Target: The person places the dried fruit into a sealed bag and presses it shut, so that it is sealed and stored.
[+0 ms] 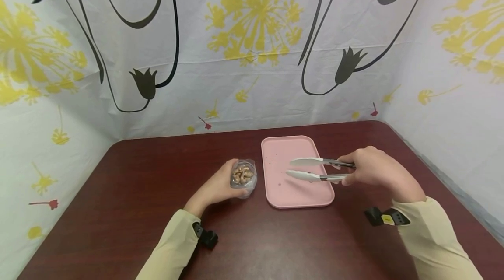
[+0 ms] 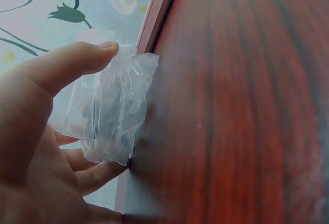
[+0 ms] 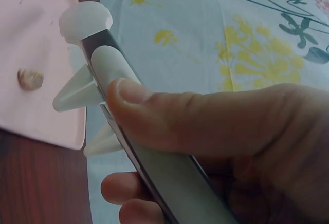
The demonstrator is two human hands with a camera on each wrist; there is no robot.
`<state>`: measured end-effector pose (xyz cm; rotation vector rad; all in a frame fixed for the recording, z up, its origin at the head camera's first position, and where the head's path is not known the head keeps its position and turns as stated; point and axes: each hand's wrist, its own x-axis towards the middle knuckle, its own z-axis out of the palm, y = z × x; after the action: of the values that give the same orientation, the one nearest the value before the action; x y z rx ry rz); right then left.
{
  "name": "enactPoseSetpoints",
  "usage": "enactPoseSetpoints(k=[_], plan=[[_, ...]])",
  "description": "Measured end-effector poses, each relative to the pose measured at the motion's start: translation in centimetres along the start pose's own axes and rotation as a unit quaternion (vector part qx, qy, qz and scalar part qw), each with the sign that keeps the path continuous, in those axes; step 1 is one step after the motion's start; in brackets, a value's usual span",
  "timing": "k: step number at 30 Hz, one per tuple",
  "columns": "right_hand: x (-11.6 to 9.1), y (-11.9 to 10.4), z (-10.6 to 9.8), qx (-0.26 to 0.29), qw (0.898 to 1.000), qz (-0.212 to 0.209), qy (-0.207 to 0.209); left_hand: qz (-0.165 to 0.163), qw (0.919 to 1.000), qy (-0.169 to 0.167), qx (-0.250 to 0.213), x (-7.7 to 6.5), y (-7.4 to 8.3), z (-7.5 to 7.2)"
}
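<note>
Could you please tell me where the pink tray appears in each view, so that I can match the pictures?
Head: the pink tray lies just right of centre, partly hidden by the tongs.
Left wrist: only a narrow strip of its edge shows, near the top middle.
Right wrist: it is at the upper left, cut off by the picture's border.
Shared landmark: the dark red table, visible in all three views.

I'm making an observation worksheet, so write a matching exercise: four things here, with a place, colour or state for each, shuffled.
1. Tray
2. Tongs
3. Left hand
4. Pile of nut-like pieces

A. gripping the clear container
B. inside the clear container
C. pink
D. held by the right hand

Pairs: 1-C, 2-D, 3-A, 4-B
</note>
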<state>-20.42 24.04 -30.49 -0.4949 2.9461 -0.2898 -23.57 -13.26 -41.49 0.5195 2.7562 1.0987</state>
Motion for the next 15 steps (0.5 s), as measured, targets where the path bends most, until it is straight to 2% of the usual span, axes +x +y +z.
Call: enactPoseSetpoints(k=[15], plan=[[-0.6,2.3,0.7,-0.006,1.0,0.009,0.004,0.002,1.0,-0.001,0.005,0.0,-0.1,0.0]])
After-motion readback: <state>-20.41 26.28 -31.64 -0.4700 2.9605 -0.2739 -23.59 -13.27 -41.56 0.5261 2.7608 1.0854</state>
